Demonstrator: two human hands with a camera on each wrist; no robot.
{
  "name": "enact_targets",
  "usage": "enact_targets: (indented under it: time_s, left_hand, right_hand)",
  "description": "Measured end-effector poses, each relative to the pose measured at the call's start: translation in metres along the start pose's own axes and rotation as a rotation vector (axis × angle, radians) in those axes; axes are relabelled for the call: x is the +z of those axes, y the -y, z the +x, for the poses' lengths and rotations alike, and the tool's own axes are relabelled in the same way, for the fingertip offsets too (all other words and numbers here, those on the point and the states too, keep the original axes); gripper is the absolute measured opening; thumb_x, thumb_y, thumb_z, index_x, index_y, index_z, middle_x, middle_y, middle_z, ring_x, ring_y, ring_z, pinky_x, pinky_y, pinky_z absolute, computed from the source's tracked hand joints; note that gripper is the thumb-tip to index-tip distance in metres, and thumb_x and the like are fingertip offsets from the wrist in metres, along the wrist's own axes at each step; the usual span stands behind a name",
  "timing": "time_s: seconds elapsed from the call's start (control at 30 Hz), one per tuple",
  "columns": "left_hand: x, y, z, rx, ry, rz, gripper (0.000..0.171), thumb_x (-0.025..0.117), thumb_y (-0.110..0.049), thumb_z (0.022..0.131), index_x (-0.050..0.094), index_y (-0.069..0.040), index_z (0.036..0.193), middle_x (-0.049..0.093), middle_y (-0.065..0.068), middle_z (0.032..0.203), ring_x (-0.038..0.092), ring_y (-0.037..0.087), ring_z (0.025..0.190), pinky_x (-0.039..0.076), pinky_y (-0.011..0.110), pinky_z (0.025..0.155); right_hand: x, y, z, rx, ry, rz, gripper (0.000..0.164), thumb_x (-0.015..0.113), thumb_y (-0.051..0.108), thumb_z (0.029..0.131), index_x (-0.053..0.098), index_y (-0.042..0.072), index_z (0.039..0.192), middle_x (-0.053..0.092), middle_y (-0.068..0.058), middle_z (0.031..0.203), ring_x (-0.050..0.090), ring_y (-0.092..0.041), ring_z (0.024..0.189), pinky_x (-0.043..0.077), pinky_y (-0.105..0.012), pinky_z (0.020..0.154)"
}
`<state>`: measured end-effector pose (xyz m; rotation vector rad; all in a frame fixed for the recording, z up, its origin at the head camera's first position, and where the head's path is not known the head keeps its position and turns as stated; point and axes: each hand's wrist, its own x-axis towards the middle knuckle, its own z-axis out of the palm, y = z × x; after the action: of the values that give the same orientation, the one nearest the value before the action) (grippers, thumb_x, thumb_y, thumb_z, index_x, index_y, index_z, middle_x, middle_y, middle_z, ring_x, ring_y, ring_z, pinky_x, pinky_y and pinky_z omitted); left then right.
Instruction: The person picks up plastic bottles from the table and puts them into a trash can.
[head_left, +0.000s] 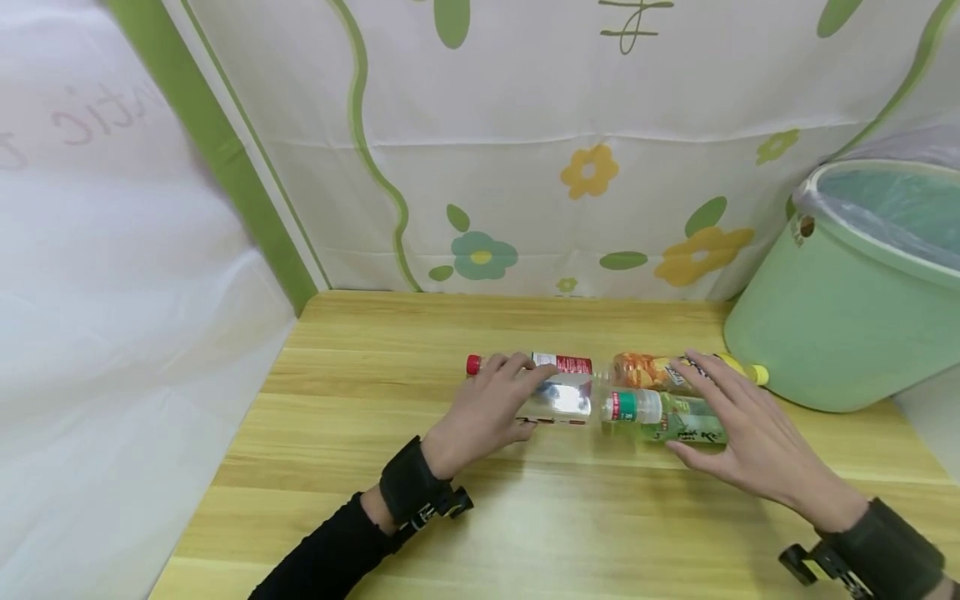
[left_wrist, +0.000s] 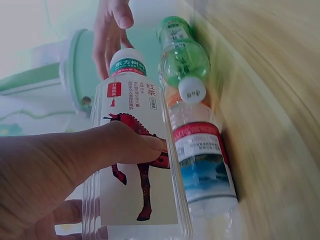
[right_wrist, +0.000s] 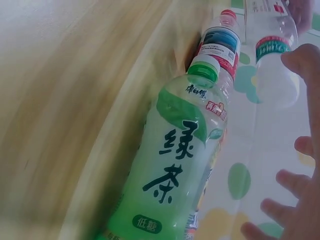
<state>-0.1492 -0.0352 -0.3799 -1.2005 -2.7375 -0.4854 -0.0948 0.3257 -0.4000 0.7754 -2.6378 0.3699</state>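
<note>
My left hand (head_left: pixel 480 417) grips a clear square-sided bottle, its thumb across the white label (left_wrist: pixel 127 100) with a red horse. This bottle's white cap (head_left: pixel 651 407), above a green and red band, points to the right. My right hand (head_left: pixel 765 454) is spread with fingers apart, over the green tea bottle (right_wrist: pixel 170 160) and just past the held bottle's cap. The green tea bottle lies on its side. Behind the held bottle lies a red-capped water bottle (left_wrist: pixel 205 155), and an orange drink bottle (head_left: pixel 641 371) with a yellow cap lies behind the green one.
A pale green bin (head_left: pixel 832 308) with a plastic liner stands at the right of the wooden table (head_left: pixel 337 433), close to the orange drink bottle's cap. A white curtain (head_left: pixel 525 108) with printed flowers hangs along the table's back edge, and white fabric hangs at the left.
</note>
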Motion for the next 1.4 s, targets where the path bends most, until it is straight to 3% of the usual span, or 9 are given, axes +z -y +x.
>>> enact_targets:
  time_s: [0.33, 0.53, 0.77, 0.8, 0.87, 1.0, 1.13, 1.23, 1.4]
  left_hand:
    - [0.009, -0.024, 0.021, 0.005, 0.041, 0.044, 0.077, 0.088, -0.026, 0.083, 0.051, -0.021, 0.150, 0.056, 0.007, 0.136, 0.050, 0.032, 0.122, 0.052, 0.044, 0.093]
    - [0.018, -0.043, 0.032, 0.000, 0.071, 0.072, 0.079, 0.087, -0.030, 0.084, 0.048, -0.026, 0.153, 0.054, 0.006, 0.140, 0.051, 0.033, 0.124, 0.056, 0.047, 0.087]
    - [0.028, -0.057, 0.039, 0.049, 0.024, 0.122, 0.086, 0.088, -0.033, 0.082, 0.044, -0.028, 0.155, 0.057, 0.007, 0.134, 0.054, 0.029, 0.117, 0.056, 0.037, 0.081]
    - [0.028, -0.059, 0.039, 0.062, 0.011, 0.132, 0.085, 0.088, -0.034, 0.082, 0.046, -0.027, 0.155, 0.058, 0.007, 0.133, 0.054, 0.028, 0.115, 0.055, 0.034, 0.081]
    - [0.029, -0.063, 0.040, 0.086, -0.018, 0.148, 0.080, 0.088, -0.035, 0.081, 0.050, -0.025, 0.151, 0.060, 0.006, 0.130, 0.055, 0.025, 0.110, 0.054, 0.029, 0.077]
    - [0.030, -0.071, 0.042, 0.112, -0.037, 0.181, 0.074, 0.087, -0.036, 0.082, 0.055, -0.025, 0.148, 0.058, 0.006, 0.134, 0.056, 0.024, 0.110, 0.055, 0.028, 0.079]
    - [0.031, -0.077, 0.042, 0.131, -0.042, 0.196, 0.076, 0.086, -0.041, 0.082, 0.053, -0.027, 0.149, 0.054, 0.008, 0.141, 0.056, 0.024, 0.112, 0.055, 0.028, 0.077]
    - [0.032, -0.081, 0.042, 0.141, -0.044, 0.189, 0.076, 0.085, -0.043, 0.083, 0.052, -0.028, 0.149, 0.053, 0.008, 0.141, 0.054, 0.023, 0.113, 0.055, 0.027, 0.076]
    - [0.033, -0.084, 0.040, 0.129, -0.033, 0.172, 0.075, 0.084, -0.042, 0.085, 0.049, -0.030, 0.151, 0.052, 0.008, 0.141, 0.051, 0.024, 0.120, 0.057, 0.029, 0.074]
  right_hand:
    - [0.000, 0.005, 0.005, -0.017, 0.021, 0.000, 0.108, 0.080, 0.062, 0.074, 0.036, 0.012, 0.159, 0.031, -0.015, 0.162, 0.036, -0.047, 0.139, 0.034, -0.065, 0.105]
    - [0.001, 0.008, 0.007, -0.020, 0.020, -0.012, 0.109, 0.080, 0.063, 0.071, 0.037, 0.015, 0.159, 0.033, -0.013, 0.161, 0.039, -0.048, 0.136, 0.040, -0.069, 0.093]
    - [0.003, 0.012, 0.009, -0.050, 0.013, -0.018, 0.112, 0.084, 0.064, 0.068, 0.041, 0.012, 0.157, 0.041, -0.018, 0.155, 0.047, -0.044, 0.130, 0.044, -0.069, 0.089]
    - [0.003, 0.012, 0.008, -0.057, 0.010, -0.020, 0.113, 0.086, 0.062, 0.067, 0.041, 0.012, 0.157, 0.042, -0.018, 0.154, 0.050, -0.043, 0.128, 0.046, -0.068, 0.086]
    - [0.005, 0.014, 0.007, -0.069, 0.005, -0.022, 0.113, 0.087, 0.062, 0.066, 0.041, 0.012, 0.157, 0.042, -0.017, 0.155, 0.056, -0.040, 0.119, 0.054, -0.052, 0.075]
    - [0.006, 0.016, 0.007, -0.088, 0.003, -0.027, 0.115, 0.089, 0.062, 0.064, 0.042, 0.012, 0.156, 0.043, -0.016, 0.154, 0.060, -0.039, 0.113, 0.049, -0.036, 0.058]
    - [0.007, 0.018, 0.008, -0.100, 0.010, -0.025, 0.112, 0.087, 0.063, 0.067, 0.043, 0.012, 0.156, 0.045, -0.016, 0.153, 0.058, -0.041, 0.117, 0.054, -0.051, 0.069]
    - [0.008, 0.020, 0.008, -0.107, 0.018, -0.025, 0.109, 0.087, 0.061, 0.067, 0.045, 0.011, 0.154, 0.047, -0.016, 0.150, 0.061, -0.038, 0.111, 0.053, -0.048, 0.068]
    - [0.008, 0.023, 0.008, -0.070, 0.050, -0.001, 0.097, 0.094, 0.043, 0.063, 0.053, 0.013, 0.146, 0.057, -0.014, 0.138, 0.065, -0.023, 0.082, 0.047, -0.028, 0.053]
